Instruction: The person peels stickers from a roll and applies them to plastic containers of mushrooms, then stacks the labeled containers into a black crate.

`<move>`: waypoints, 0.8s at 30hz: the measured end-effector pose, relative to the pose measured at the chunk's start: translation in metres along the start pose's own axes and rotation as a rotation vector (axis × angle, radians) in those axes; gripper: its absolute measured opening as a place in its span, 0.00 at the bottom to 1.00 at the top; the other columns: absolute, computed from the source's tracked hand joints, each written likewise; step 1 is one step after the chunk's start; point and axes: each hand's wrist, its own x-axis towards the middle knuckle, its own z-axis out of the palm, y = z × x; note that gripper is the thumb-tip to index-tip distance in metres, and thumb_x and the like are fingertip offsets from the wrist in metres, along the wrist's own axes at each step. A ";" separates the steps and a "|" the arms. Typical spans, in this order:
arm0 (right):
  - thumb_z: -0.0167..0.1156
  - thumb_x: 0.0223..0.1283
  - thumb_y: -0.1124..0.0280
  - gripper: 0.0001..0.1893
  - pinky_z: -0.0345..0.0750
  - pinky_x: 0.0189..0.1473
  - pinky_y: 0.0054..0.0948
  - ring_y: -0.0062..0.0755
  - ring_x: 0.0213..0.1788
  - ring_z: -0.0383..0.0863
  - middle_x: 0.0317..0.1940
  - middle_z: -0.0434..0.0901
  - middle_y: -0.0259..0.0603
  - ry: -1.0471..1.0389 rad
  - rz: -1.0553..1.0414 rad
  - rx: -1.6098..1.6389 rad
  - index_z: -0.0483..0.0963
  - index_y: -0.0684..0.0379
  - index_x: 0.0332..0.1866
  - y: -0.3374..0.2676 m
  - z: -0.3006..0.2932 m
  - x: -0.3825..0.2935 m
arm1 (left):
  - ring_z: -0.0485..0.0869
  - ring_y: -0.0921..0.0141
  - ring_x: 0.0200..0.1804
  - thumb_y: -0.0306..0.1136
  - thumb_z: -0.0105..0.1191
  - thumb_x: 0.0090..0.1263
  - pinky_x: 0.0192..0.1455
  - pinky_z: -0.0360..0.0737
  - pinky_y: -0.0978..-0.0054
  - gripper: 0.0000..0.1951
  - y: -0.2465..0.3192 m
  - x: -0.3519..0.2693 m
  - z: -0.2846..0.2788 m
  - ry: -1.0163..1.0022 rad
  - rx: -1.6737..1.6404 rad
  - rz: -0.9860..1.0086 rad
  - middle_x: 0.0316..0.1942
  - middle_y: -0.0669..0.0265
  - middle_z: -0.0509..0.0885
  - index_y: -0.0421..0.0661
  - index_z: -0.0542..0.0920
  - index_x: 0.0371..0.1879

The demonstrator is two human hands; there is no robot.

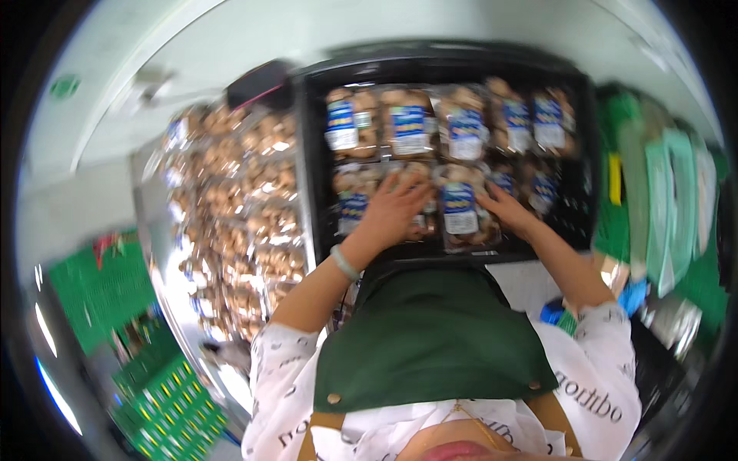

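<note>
A black plastic crate (450, 262) before me holds two rows of clear-wrapped mushroom packs with blue and white labels. My left hand (398, 207) lies with spread fingers on a mushroom pack (416, 168) in the near row, partly covering it. Beside it, a labelled mushroom pack (459, 213) sits between my two hands. My right hand (510, 210) touches the right side of that pack, fingers apart; whether it grips the pack cannot be told. Farther off, the back row includes a labelled mushroom pack (408, 127).
Left of the crate, many wrapped mushroom packs (225, 196) cover a shiny metal table (167, 288). A dark box-like object (259, 86) stands at the crate's back left corner. Pale green plastic crates (669, 201) are at the right. A green crate (173, 403) is low at left.
</note>
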 end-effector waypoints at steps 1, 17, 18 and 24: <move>0.64 0.57 0.53 0.39 0.70 0.60 0.35 0.41 0.58 0.74 0.57 0.74 0.50 0.097 -0.191 -0.287 0.59 0.64 0.68 0.028 -0.012 0.019 | 0.60 0.65 0.71 0.54 0.62 0.52 0.73 0.52 0.53 0.39 -0.003 0.005 0.004 -0.050 0.078 0.039 0.66 0.68 0.70 0.50 0.71 0.64; 0.53 0.65 0.74 0.19 0.72 0.46 0.28 0.28 0.43 0.74 0.49 0.75 0.41 0.299 -0.629 -0.593 0.67 0.62 0.61 -0.129 0.096 -0.008 | 0.68 0.51 0.65 0.33 0.59 0.65 0.66 0.65 0.62 0.31 -0.125 -0.405 -0.036 1.303 0.130 -1.655 0.62 0.48 0.71 0.39 0.64 0.65; 0.53 0.64 0.74 0.18 0.73 0.46 0.26 0.26 0.43 0.75 0.49 0.76 0.41 0.227 -0.710 -0.616 0.69 0.63 0.59 -0.136 0.119 0.005 | 0.67 0.50 0.66 0.35 0.58 0.66 0.67 0.64 0.60 0.30 -0.127 -0.462 -0.021 1.253 0.313 -1.730 0.63 0.48 0.70 0.40 0.64 0.65; 0.58 0.59 0.77 0.13 0.75 0.47 0.28 0.32 0.44 0.78 0.48 0.75 0.45 -0.445 -0.905 -0.803 0.75 0.64 0.50 -0.217 0.341 0.033 | 0.59 0.53 0.71 0.49 0.49 0.70 0.71 0.54 0.50 0.30 -0.163 -0.570 0.005 0.771 0.647 -1.860 0.69 0.57 0.64 0.49 0.64 0.68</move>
